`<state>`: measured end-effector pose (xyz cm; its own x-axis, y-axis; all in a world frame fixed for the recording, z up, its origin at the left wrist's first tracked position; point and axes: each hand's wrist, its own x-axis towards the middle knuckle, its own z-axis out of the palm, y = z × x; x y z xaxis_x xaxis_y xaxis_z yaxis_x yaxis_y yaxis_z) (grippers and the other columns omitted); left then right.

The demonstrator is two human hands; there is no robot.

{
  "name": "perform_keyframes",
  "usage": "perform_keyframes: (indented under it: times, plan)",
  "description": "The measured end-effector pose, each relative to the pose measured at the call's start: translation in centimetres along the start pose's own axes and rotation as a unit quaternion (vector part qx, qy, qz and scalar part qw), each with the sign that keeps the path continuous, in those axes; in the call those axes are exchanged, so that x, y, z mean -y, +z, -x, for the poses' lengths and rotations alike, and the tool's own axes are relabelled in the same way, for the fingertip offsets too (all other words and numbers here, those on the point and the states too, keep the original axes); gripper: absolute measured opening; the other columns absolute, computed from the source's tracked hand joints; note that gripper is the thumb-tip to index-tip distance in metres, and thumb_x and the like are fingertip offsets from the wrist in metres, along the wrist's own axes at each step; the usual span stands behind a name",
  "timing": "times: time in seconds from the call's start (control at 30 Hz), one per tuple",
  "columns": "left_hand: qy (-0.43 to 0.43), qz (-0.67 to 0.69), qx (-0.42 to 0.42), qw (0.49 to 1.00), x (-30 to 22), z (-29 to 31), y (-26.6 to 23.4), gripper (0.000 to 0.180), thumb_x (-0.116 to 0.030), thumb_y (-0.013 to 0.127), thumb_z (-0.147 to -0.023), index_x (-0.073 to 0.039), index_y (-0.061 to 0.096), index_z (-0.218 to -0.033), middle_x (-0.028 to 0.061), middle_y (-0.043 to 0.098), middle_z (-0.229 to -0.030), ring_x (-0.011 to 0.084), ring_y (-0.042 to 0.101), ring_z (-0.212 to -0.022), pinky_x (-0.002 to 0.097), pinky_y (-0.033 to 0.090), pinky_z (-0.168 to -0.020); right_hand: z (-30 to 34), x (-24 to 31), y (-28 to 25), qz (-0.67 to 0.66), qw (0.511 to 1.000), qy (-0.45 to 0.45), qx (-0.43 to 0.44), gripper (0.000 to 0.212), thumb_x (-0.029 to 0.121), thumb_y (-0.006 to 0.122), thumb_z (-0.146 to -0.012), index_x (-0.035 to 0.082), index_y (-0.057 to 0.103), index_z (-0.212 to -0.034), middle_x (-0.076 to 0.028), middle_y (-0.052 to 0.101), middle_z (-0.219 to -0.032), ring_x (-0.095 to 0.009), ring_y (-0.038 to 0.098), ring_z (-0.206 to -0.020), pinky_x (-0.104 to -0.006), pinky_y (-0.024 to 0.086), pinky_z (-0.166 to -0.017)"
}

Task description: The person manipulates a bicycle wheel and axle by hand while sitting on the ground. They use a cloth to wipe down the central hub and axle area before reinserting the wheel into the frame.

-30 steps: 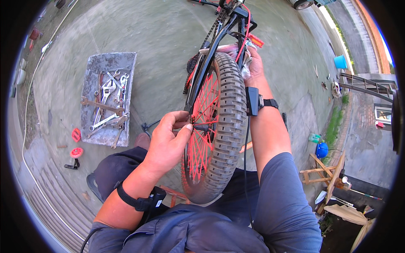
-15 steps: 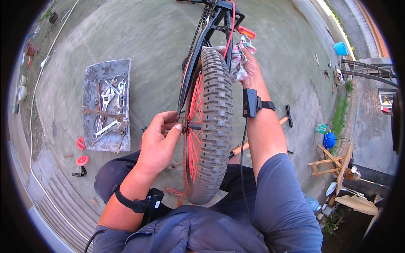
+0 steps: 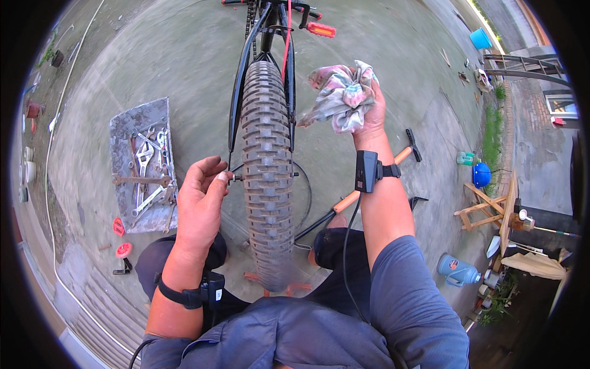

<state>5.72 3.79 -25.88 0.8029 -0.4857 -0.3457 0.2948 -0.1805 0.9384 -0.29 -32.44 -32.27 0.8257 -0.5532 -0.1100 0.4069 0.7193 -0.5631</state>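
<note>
A bicycle's rear wheel with a thick knobby tyre (image 3: pixel 268 160) stands upright between my knees, between the tubes of the black frame (image 3: pixel 235 101). My left hand (image 3: pixel 201 200) is beside the wheel, thumb and fingers pinched at the left end of the axle (image 3: pixel 238 178). Up and to the right, clear of the tyre, my right hand (image 3: pixel 372 114) grips a crumpled grey and pink rag (image 3: pixel 347 95). The rag hides most of its fingers. On the wheel's right side the other end of the axle (image 3: pixel 295 174) sticks out.
At left lies a grey metal tray (image 3: pixel 126 126) of wrenches (image 3: pixel 145 157). Orange-handled tools (image 3: pixel 347 202) and a hammer-like head (image 3: pixel 413 144) lie on the concrete at right. Beyond are a blue jug (image 3: pixel 458 270), a wooden stool (image 3: pixel 485 206) and a blue helmet-like object (image 3: pixel 482 174).
My right hand has drawn the rag away from the frame and tyre, outward to the right. The wheel and bicycle now appear further left and more face-on. My left hand stays at the axle.
</note>
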Motion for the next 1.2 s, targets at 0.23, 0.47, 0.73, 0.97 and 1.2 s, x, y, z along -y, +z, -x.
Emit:
perform_keyframes:
  times: [0.23,0.47,0.73,0.97,1.2]
  plan:
    - [0.011,0.011,0.002,1.000,0.4,-0.2,0.1,0.035,-0.007,0.056,-0.096,0.004,0.050,-0.129,0.0130,0.060,-0.121,0.0156,0.062,-0.103,0.0265,0.049,-0.082,3.4,2.1,1.6,0.010,1.000,-0.002,0.027,0.058,0.037,0.049,-0.096,-0.009,0.050,-0.131,-0.025,0.056,-0.130,-0.040,0.056,-0.119,-0.0511,0.045,-0.103]
    - [0.015,-0.024,-0.011,1.000,-0.1,-0.4,0.0,0.035,-0.007,0.055,-0.097,0.004,0.050,-0.129,0.0130,0.060,-0.122,0.0162,0.062,-0.105,0.0269,0.050,-0.082,5.4,4.1,2.2,0.037,0.999,0.015,0.026,0.054,0.033,0.049,-0.096,-0.010,0.050,-0.130,-0.024,0.057,-0.129,-0.037,0.059,-0.116,-0.0488,0.048,-0.102]
    - [0.016,0.000,-0.017,1.000,0.0,-0.3,-0.1,0.036,-0.008,0.058,-0.096,0.004,0.051,-0.129,0.0132,0.061,-0.121,0.0149,0.061,-0.102,0.0264,0.049,-0.082,6.5,3.7,-0.5,0.584,0.773,0.240,-0.059,0.049,0.047,0.063,-0.092,0.001,0.068,-0.108,-0.009,0.068,-0.094,-0.017,0.062,-0.085,-0.0317,0.051,-0.076]
    - [0.004,0.022,-0.017,1.000,-0.1,-0.2,-0.2,0.035,-0.007,0.059,-0.094,0.003,0.052,-0.128,0.0134,0.061,-0.120,0.0145,0.061,-0.102,0.0276,0.050,-0.088,1.3,1.8,-0.2,0.641,0.724,0.255,-0.003,0.046,0.037,0.067,-0.092,-0.003,0.066,-0.116,-0.013,0.068,-0.109,-0.019,0.062,-0.098,-0.0325,0.050,-0.085]
    - [0.001,-0.006,-0.005,1.000,0.1,-0.3,-0.5,0.036,-0.008,0.057,-0.095,0.001,0.051,-0.129,0.0133,0.060,-0.124,0.0169,0.062,-0.106,0.0287,0.049,-0.084,-4.6,-1.9,4.2,0.357,0.902,0.221,0.101,0.040,0.020,0.057,-0.097,-0.001,0.057,-0.131,-0.015,0.066,-0.121,-0.020,0.066,-0.100,-0.0320,0.054,-0.089]
